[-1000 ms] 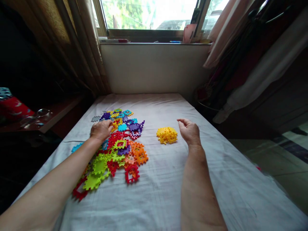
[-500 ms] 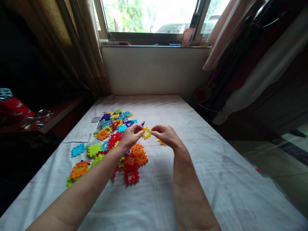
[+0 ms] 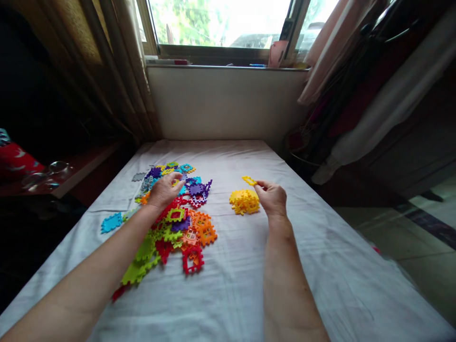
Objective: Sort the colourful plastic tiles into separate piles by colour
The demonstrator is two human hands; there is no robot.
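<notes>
My right hand [image 3: 272, 195] pinches a yellow square-frame interlocking piece [image 3: 249, 180] by its edge. Below and left of those fingers sits a small heap of yellow interlocking pieces [image 3: 244, 202] on the sheet. Over the upper part of a mixed-colour pile, my left hand [image 3: 164, 191] has thumb and fingers apart around a bit of yellow [image 3: 175, 182]; whether they touch it I cannot tell. Beside that hand lie purple pieces [image 3: 198, 190]. Nearer me are orange pieces [image 3: 205, 230], lime-green pieces [image 3: 144, 249] and a red frame piece [image 3: 193, 260].
A pale sheet [image 3: 235, 285] covers the bed or table surface. A blue piece [image 3: 111, 222] lies at the pile's left edge. At far left, glasses [image 3: 59, 167] rest on a wooden stand. Clothes [image 3: 370, 123] hang at right; a pink cup [image 3: 277, 53] stands on the sill.
My right hand has carried the yellow piece right and up, above the yellow heap. My left hand has let go of it and moved left over the mixed pile.
</notes>
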